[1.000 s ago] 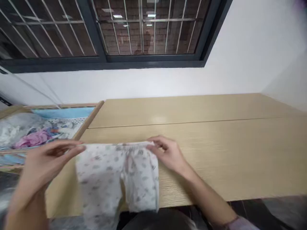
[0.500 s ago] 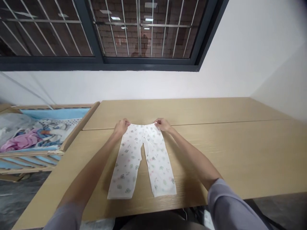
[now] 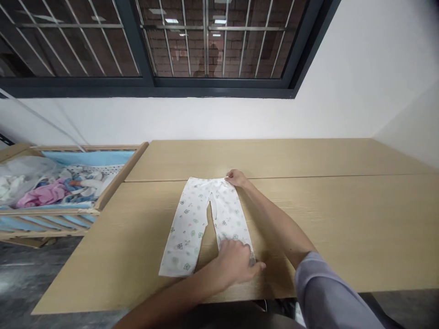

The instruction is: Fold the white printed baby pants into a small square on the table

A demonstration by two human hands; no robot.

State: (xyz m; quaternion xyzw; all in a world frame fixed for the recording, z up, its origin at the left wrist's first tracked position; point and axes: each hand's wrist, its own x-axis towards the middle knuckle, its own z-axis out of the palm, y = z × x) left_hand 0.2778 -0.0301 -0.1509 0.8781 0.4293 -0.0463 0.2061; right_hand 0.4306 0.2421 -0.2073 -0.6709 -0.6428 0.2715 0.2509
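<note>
Likely smoothing: right hand (image 3: 236, 177) pinching the trousers (image 3: 188, 228) at one o'clock, left hand (image 3: 236, 260) at five, grip unclear; next calls for steadiness.

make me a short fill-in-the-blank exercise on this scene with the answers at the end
1. The right hand holds the patterned pants at the ____, opposite the leg ends.
2. The left hand is over the lower part of one ____ of the pants.
3. The side lining of the wooden crib is light ____.

Missing words: waist; leg; blue
</note>
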